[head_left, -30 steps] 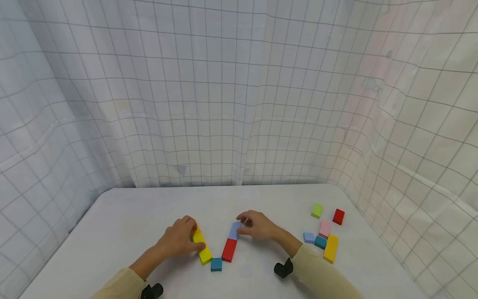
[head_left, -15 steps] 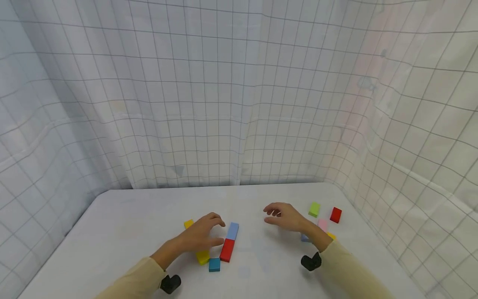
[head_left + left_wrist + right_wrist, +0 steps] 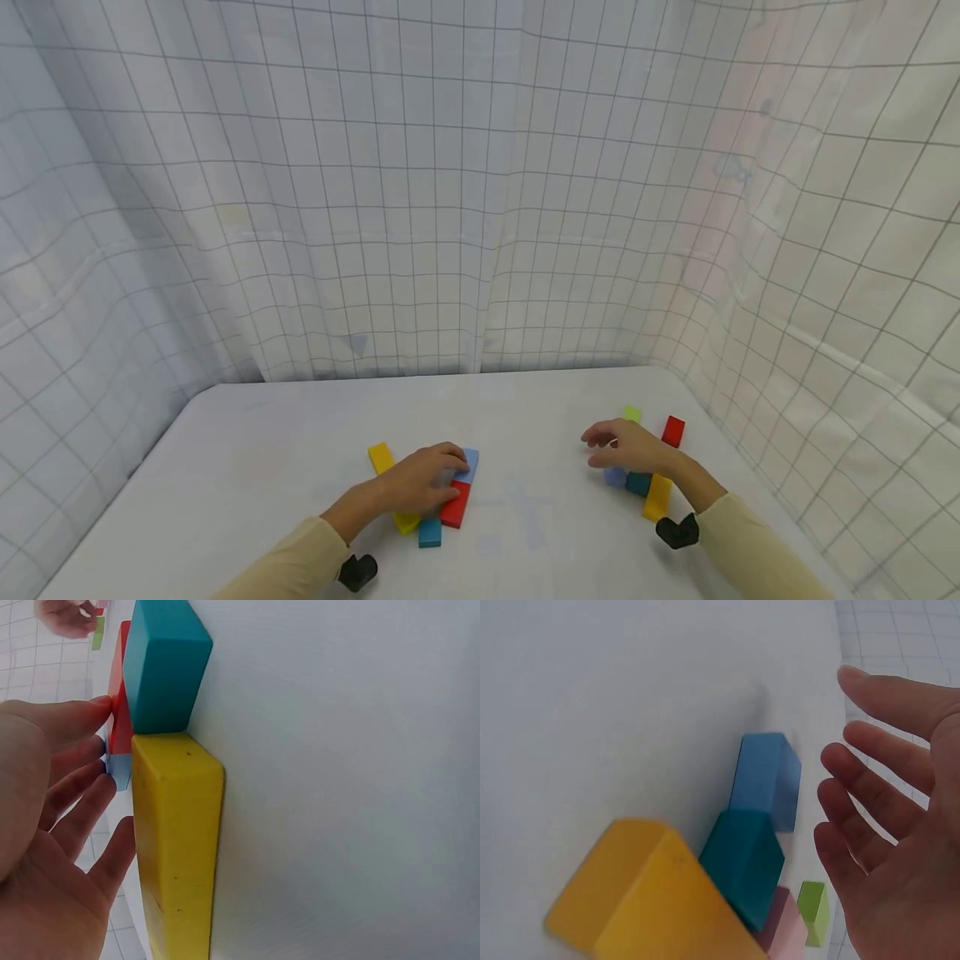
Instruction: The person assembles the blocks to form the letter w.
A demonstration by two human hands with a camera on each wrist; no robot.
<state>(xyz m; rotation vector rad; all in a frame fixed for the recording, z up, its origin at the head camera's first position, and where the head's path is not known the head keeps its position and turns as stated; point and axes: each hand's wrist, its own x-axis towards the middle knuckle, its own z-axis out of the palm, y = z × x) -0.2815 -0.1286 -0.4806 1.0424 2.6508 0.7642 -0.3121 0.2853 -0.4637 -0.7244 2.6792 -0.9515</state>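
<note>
My left hand [image 3: 423,482] reaches across a yellow block [image 3: 406,523], its fingers loosely bent. Its fingertips are right at a red block [image 3: 454,510] and a light blue block [image 3: 470,465] set end to end. In the left wrist view the thumb overlaps the edge of the red block. A teal block [image 3: 430,534] sits at the near end, between the yellow and red ones. My right hand [image 3: 630,447] hovers with relaxed fingers at the right-hand group, beside another light blue block [image 3: 765,776]; nothing is in its grasp.
A second yellow block [image 3: 380,456] lies at the far end of the left row. Around my right hand are another teal block [image 3: 742,862], an orange-yellow block [image 3: 657,497], a pink block [image 3: 790,934], a green block [image 3: 632,412] and another red block [image 3: 673,431]. White gridded curtains [image 3: 480,208] enclose the table.
My left hand has left the yellow row and moved right to the red and light blue blocks. My right hand has withdrawn from the light blue block and moved right to the other group.
</note>
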